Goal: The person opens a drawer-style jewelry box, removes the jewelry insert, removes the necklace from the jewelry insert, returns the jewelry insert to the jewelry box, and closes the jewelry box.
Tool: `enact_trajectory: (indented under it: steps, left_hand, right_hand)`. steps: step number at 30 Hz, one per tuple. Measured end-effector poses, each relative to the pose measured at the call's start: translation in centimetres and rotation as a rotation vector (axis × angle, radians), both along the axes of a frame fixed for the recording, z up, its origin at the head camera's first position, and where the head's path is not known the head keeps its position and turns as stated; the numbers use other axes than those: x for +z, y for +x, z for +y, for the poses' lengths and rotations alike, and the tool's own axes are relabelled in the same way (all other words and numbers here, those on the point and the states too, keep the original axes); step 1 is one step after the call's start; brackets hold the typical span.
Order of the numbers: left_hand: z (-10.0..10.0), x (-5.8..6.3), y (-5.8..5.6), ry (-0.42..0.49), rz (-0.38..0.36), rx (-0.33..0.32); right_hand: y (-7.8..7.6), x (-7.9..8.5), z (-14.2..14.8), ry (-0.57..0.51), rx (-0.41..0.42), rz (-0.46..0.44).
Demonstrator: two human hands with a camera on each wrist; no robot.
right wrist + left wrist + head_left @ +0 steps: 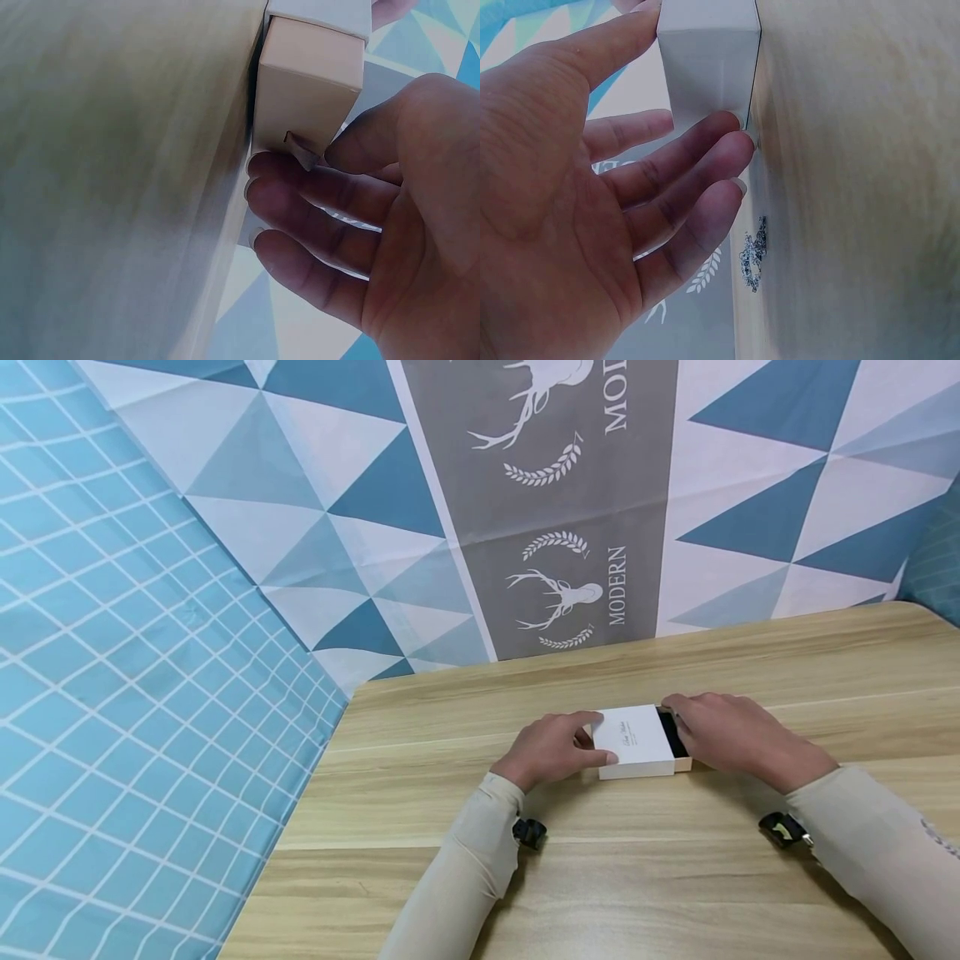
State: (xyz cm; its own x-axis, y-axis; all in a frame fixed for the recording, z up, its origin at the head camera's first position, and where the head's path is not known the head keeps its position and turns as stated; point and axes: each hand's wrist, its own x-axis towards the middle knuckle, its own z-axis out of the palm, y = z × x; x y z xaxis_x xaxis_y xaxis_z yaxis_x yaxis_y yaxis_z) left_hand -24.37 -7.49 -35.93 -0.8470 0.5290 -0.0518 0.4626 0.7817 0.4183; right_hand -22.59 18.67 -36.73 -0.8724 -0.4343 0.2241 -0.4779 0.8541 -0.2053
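Note:
A white slide-out gift box [633, 739] with small lettering on top lies on the wooden table. Its drawer [307, 97] sticks out a little at the right, cream outside and dark inside. My left hand [551, 747] grips the sleeve's left end, thumb at the near side and a finger at the far corner. At the drawer's end, my right hand [731, 731] holds on with curled fingers, beside a small ribbon tab [302, 152]. Beyond the left fingers, a silvery chain-like piece [754, 255] lies on the table; in the head view it is not visible.
The wood-grain table [600, 877] stretches out around the box. Behind it hangs a cloth with triangles and a grey deer panel [562, 510]; a blue checked cloth [135, 652] covers the left side. Each wrist carries a small black camera device [530, 833].

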Motion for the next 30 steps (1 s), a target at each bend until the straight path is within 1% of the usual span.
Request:
enact_trajectory:
  steps: [19, 30]
  left_hand:
    - [0.05, 0.11, 0.08, -0.002, 0.002, 0.001]
    - [-0.02, 0.1, 0.11, 0.007, -0.016, 0.01]
  right_hand:
    - [-0.02, -0.06, 0.02, 0.001, 0.002, 0.001]
    - [0.04, -0.04, -0.07, -0.001, 0.001, -0.01]
